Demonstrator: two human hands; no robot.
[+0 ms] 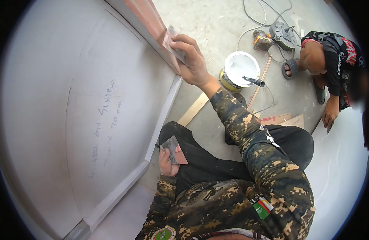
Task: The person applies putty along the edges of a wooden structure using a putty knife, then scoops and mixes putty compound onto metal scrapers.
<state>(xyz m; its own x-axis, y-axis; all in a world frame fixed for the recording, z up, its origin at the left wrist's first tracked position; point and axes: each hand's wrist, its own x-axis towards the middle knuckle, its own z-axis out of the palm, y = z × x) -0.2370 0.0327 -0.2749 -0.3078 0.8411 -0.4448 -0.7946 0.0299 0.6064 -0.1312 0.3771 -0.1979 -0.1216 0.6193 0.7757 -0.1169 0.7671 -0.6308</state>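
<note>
Head view: the right hand (193, 61), fingers closed, holds a flat scraper (170, 43) against the pink-coated edge (144, 16) of the white panel (112, 60) at left; the left hand (166, 165) likewise grips a second scraper (169, 146) carrying pink compound (180, 157). Coating appears partly done; the adjoining edge (165, 116) shows white.

Concrete floor (210, 24): grey cable reel (283, 37); boxy orange-and-brown item (263, 41) just beside it; thin wooden strip (264, 72). Co-worker (339, 60) bent low.
</note>
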